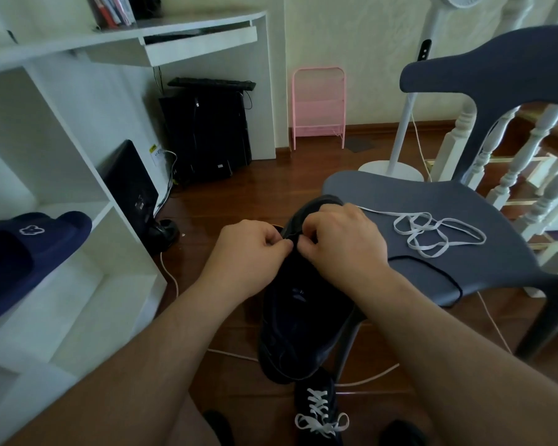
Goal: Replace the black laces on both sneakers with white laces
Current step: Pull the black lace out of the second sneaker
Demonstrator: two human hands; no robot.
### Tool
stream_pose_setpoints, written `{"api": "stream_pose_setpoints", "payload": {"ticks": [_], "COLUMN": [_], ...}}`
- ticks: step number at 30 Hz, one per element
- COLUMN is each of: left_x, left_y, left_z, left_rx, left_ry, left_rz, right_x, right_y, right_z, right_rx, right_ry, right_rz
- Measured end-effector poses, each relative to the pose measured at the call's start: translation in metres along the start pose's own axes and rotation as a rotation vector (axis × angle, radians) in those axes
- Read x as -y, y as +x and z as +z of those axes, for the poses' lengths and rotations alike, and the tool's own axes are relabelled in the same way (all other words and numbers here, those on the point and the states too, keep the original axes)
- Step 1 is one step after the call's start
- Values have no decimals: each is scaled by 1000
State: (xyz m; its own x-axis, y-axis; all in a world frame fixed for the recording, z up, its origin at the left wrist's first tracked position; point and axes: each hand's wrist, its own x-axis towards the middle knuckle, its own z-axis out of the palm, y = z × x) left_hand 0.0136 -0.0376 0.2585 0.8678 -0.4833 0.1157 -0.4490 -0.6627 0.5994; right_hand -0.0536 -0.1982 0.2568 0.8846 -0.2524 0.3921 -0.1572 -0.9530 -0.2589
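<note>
A dark sneaker [303, 320] is held up in front of me, its toe end against the grey chair seat [484, 265]. My left hand [245, 252] and my right hand [345, 243] meet over its upper part, fingers curled and pinching at the eyelet area; what they pinch is hidden. A loose white lace [432, 233] lies tangled on the seat. A black lace [432, 268] trails across the seat's front edge. On the floor below stands a second dark sneaker [319, 413], laced in white.
A white desk with shelves [78, 175] stands at the left, with a navy slipper [26, 252] on one shelf. A computer tower [207, 136], a pink rack [318, 107], a fan stand [397, 162] and white stair balusters [529, 162] surround the wooden floor. White cables cross the floor.
</note>
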Motion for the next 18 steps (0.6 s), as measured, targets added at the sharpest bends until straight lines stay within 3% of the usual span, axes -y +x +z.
{"api": "stream_pose_setpoints", "payload": {"ticks": [4, 6, 11, 18], "left_x": [7, 11, 9, -3], "left_y": [4, 4, 2, 0], "left_z": [-11, -14, -9, 3], "left_rx": [-50, -54, -13, 0], "left_ry": [-59, -51, 4, 38], "left_rz": [-52, -50, -36, 26], "right_x": [-32, -45, -31, -11], "right_y": [12, 12, 5, 0], "right_z": [-16, -21, -18, 0], "right_rx": [19, 5, 9, -6], "right_ry": [221, 228, 314, 34], "right_rz": [276, 302, 100, -51]}}
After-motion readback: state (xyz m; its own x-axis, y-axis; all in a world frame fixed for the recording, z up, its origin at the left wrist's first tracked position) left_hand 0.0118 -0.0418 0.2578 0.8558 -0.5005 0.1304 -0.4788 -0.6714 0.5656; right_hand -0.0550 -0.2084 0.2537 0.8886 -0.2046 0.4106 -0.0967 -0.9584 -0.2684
